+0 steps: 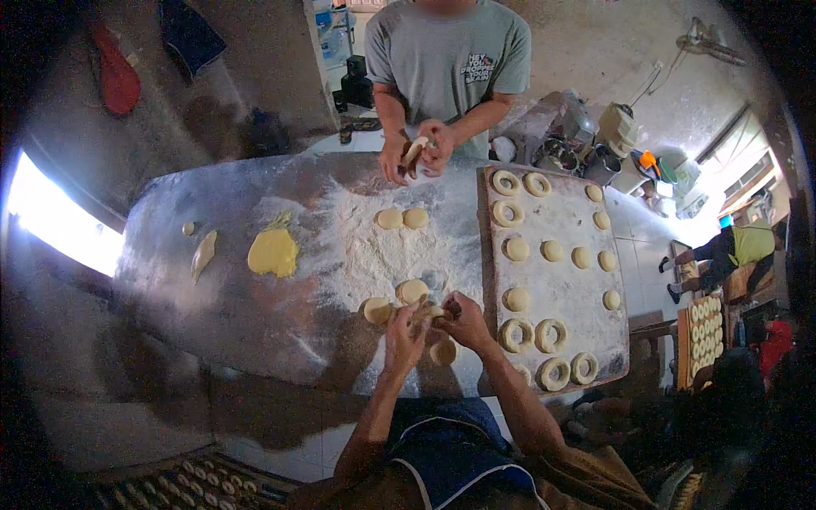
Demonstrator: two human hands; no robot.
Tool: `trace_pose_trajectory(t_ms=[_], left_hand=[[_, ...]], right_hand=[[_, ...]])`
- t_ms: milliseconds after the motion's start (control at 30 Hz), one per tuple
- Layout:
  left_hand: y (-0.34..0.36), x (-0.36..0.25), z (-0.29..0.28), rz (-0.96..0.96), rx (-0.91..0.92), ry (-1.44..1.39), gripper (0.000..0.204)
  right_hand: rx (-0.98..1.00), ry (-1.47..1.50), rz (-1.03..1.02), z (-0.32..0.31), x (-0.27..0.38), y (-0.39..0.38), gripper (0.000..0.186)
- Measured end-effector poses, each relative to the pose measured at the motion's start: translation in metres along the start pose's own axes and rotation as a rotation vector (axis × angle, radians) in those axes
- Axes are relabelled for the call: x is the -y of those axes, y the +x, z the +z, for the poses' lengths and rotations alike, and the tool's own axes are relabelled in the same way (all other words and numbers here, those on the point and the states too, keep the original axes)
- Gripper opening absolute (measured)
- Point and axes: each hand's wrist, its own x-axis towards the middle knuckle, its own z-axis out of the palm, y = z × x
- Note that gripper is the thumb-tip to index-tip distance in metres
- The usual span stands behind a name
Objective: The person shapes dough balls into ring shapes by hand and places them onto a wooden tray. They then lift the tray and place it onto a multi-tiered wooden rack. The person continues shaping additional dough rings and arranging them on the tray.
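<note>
Over the near edge of the metal table, my left hand [405,337] and my right hand [467,322] are close together, fingers curled round a small piece of dough [436,312]. My fingers hide most of its shape. Close by lie flattened dough rounds: one dough round [377,310] left of my left hand, a second dough round [413,291] just beyond my fingers, and a third dough round [443,352] between my wrists. White flour [395,255] is spread over the tabletop beyond my hands.
Right of my hands, a floured board [544,280] carries dough rings and balls. Across the table, a person [450,68] works dough in both hands. Two dough rounds [402,218] sit in the flour nearer that person. Leftward lies a yellow dough slab [273,252].
</note>
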Motion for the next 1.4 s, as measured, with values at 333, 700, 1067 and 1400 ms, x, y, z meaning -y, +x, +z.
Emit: trace_pose_trajectory(t_ms=[333, 700, 1067, 1400], left_hand=[[0.022, -0.045, -0.001, -0.272, 0.13, -0.384, 0.035], [0.013, -0.026, 0.03, -0.332, 0.344, -1.154, 0.028], [-0.004, -0.061, 0.115, -0.55, 0.066, -1.188, 0.032], [-0.015, -0.151, 0.158, -0.773, -0.025, -1.496, 0.035]], right_hand=[[-0.166, 0.313, 0.097, -0.012, 0.042, -0.022, 0.053], [-0.237, 0.386, 0.127, -0.013, -0.04, -0.027, 0.036], [-0.504, 0.205, 0.178, -0.051, 0.03, -0.068, 0.055], [-0.451, -0.038, 0.085, -0.121, -0.011, -0.115, 0.059]])
